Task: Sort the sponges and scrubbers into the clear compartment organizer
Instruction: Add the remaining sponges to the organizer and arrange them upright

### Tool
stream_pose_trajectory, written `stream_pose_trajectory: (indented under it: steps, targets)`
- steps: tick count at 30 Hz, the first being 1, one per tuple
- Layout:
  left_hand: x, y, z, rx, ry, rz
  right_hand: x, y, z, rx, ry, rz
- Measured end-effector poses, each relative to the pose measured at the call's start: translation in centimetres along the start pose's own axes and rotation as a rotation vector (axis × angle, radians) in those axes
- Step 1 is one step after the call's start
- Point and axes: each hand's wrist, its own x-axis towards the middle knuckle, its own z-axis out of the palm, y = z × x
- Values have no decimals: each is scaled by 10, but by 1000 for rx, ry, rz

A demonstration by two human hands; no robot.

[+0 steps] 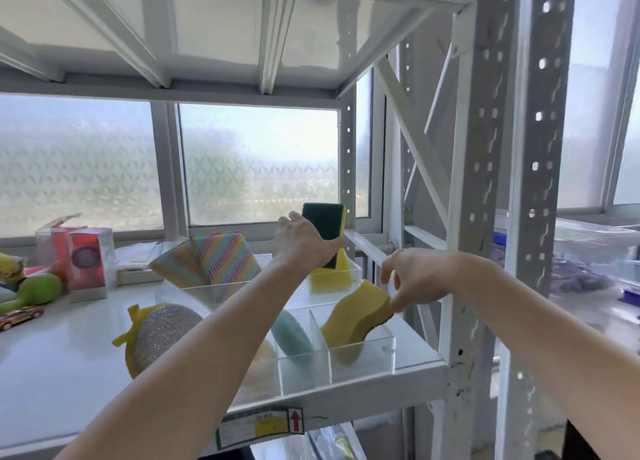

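The clear compartment organizer (362, 359) stands at the right end of the white shelf. My left hand (301, 241) grips a green-and-yellow rectangular sponge (323, 222), upright over the back right compartment. My right hand (412, 278) pinches the top of a curved yellow sponge (356, 316) that leans in the front right compartment. A teal oval scrubber (292, 333) stands in the compartment to its left. Rainbow-striped sponges (214, 260) lean at the organizer's back left. A silver mesh scrubber (156, 333) with yellow trim lies on the shelf beside the organizer.
A clear box with a red item (85, 260), a green toy (34, 291) and a toy car (19, 316) sit at the shelf's left. White rack uprights (474, 182) stand close on the right. Clear bins (588, 252) lie beyond them. A shelf overhead limits height.
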Motion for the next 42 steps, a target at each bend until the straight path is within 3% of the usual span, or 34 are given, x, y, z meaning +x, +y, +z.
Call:
stream_pose_trajectory:
  steps: [9,24,29,35,42]
  targets:
    - [8,7,3,142,13,-39,3,1,5,19,-10,-17]
    - [-6,-1,6,303,-182,-54,8,1,2,15,-15,-13]
    - [5,-13,-17,132,-117,-96,15,-3,-21,65,112,-24]
    - [14,-15,-40,-296,-160,-95,59,-13,-41,320,333,-41]
    - [15,-16,-25,-376,-277,-143,98,-30,-27,563,236,30]
